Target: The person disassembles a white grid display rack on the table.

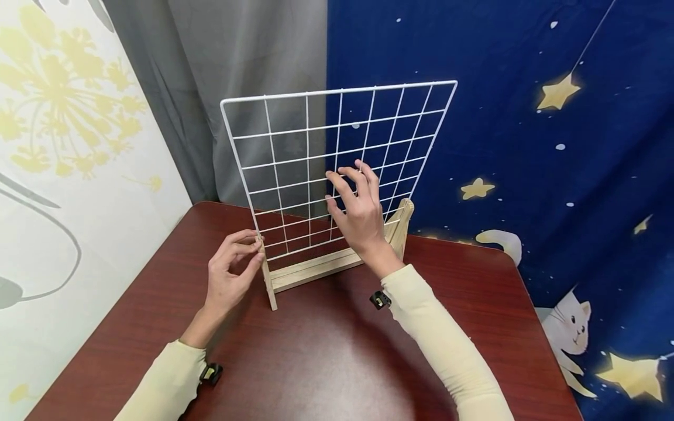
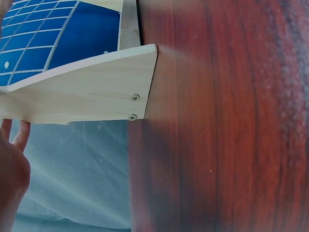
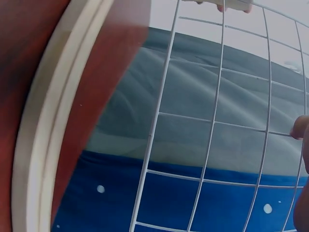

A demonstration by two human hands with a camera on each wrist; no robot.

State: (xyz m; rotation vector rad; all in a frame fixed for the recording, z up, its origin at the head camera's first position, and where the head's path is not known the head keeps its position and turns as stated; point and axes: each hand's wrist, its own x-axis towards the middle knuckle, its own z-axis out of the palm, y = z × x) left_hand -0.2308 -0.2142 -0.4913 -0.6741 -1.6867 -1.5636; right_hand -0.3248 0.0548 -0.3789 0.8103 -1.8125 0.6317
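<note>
A white wire grid panel [image 1: 322,126] stands upright in a pale wooden stand. My left hand [image 1: 230,266] pinches the stand's left side piece [image 1: 268,286] near its top, beside the grid's lower left edge. In the left wrist view, fingertips show at one edge of this side piece [image 2: 96,92], which has two screws [image 2: 134,97] near its end. My right hand [image 1: 360,216] is in front of the middle of the grid, fingers spread and loosely bent, fingertips right at the wires. The right wrist view shows one fingertip [image 3: 298,128] at a grid wire.
A wooden crossbar [image 1: 310,270] joins the left side piece to the right side piece [image 1: 402,225]. The stand is on a dark red-brown table [image 1: 316,362]. Behind it hang a grey curtain [image 1: 263,47] and a blue star-patterned curtain [image 1: 505,134]; a white floral sheet [image 1: 79,193] is at left.
</note>
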